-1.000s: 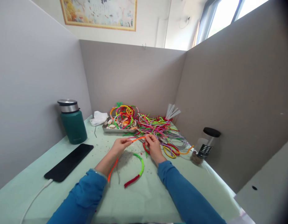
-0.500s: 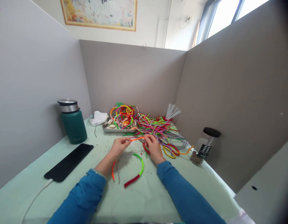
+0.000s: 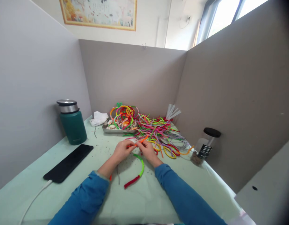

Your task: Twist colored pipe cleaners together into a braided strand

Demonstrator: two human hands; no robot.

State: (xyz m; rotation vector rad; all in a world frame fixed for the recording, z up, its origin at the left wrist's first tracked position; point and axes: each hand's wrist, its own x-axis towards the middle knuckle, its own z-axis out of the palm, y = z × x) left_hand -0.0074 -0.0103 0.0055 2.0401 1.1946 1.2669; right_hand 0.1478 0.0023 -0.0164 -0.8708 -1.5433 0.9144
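Between my hands is an orange pipe cleaner [image 3: 142, 140]. My left hand [image 3: 122, 150] pinches it near one end, and my right hand [image 3: 148, 151] pinches it close by, with the fingertips of both hands nearly meeting. A short orange length sticks out above the right fingers. Below them on the cloth lies a curved band [image 3: 142, 167], wrapped in green and dark red, with a bare grey wire [image 3: 118, 176] at its left side. My left forearm hides most of another orange piece [image 3: 110, 177].
A metal tray [image 3: 118, 131] at the back holds shells and colourful twisted hoops. Beside it spreads a heap of pipe cleaners [image 3: 156, 126]. A green bottle [image 3: 73, 126] and a phone [image 3: 68, 162] with cable are at left; a black-lidded jar [image 3: 204, 148] stands at right.
My hands have come together, the left moving right and the right moving left. The orange pipe cleaner, stretched between them before, now shows only a short length. The left forearm covers more of the orange piece.
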